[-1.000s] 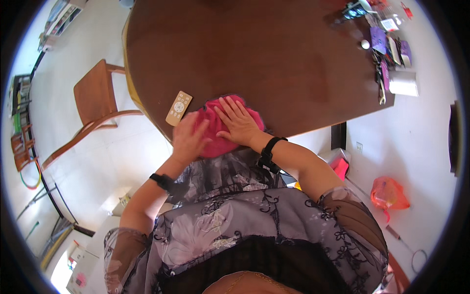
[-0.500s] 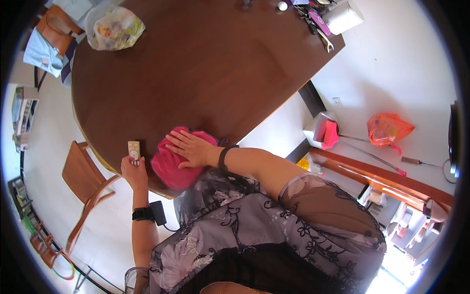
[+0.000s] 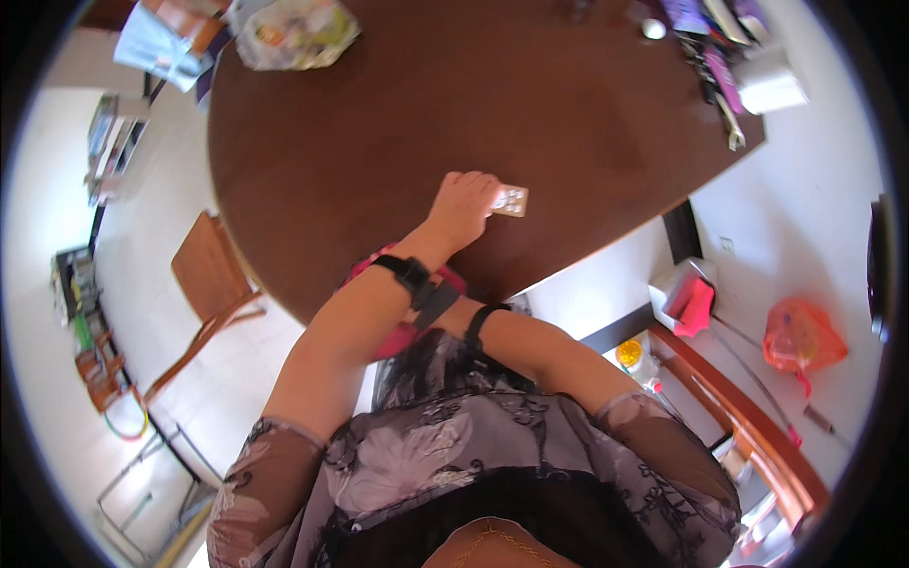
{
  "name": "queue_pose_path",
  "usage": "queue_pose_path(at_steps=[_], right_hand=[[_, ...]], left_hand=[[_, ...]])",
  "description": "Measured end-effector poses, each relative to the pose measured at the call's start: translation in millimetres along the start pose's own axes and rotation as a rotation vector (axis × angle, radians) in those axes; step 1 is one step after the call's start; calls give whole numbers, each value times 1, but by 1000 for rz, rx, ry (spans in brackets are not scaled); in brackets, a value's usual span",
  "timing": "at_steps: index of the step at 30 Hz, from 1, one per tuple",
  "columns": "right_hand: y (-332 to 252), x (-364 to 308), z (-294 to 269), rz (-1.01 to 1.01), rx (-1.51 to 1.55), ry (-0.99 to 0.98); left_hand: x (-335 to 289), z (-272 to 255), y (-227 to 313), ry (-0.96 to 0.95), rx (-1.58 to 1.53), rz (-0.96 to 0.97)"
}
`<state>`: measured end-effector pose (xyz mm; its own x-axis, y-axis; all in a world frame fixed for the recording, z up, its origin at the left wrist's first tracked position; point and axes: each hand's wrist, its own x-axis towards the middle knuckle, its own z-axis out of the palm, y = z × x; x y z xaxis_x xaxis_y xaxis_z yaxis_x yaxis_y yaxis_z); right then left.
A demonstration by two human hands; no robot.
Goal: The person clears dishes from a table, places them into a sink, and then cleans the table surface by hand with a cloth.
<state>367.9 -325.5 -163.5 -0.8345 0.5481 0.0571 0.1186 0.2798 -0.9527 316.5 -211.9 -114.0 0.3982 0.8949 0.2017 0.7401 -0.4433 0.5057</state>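
My left hand (image 3: 464, 206) grips a small light-coloured remote control (image 3: 512, 201) by one end, over the middle of the brown table (image 3: 398, 123). Its buttoned end sticks out to the right of my fingers. My left forearm, with a black watch-like band, crosses over my right wrist. Under the crossing lies a pink cloth (image 3: 393, 343) at the table's near edge, showing only in parts. My right hand (image 3: 443, 319) is at the cloth; my left arm hides its fingers.
A plastic bag (image 3: 298, 36) sits at the table's far left. Tools (image 3: 724, 90), a white ball (image 3: 653, 28) and a white cylinder (image 3: 772, 83) lie far right. A wooden chair (image 3: 213, 270) stands left; a dustpan (image 3: 684, 298) and red bag (image 3: 803, 336) are right.
My left hand has carried the remote control from the table's near left edge rightward and farther in, across my right arm. My right hand and most of the cloth are now covered. The view has shifted.
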Motion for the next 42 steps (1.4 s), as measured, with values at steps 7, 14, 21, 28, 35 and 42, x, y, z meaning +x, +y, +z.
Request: queue_pose_path(at_steps=[7,14,21,28,35,42], right_hand=[[13,-5,36,-19,-835,-87],[10,-24,15,90,-935,49],[20,-27,-9,237,-960,201],[47,-3,-42,514,-1017,483],[49,-9,-47,628,-945,526],[55,-45,-55,563,-976,557]], left_hand=[[-162,-13,-25,243,-139,-141],[-248,16,-9,-64,86,-194],[-203,14,-26,-61,173,-74],[-127,6,-57,26,262,-138],[-108,18,-54,-9,327,-80],[-104,43,-30,-100,339,84]])
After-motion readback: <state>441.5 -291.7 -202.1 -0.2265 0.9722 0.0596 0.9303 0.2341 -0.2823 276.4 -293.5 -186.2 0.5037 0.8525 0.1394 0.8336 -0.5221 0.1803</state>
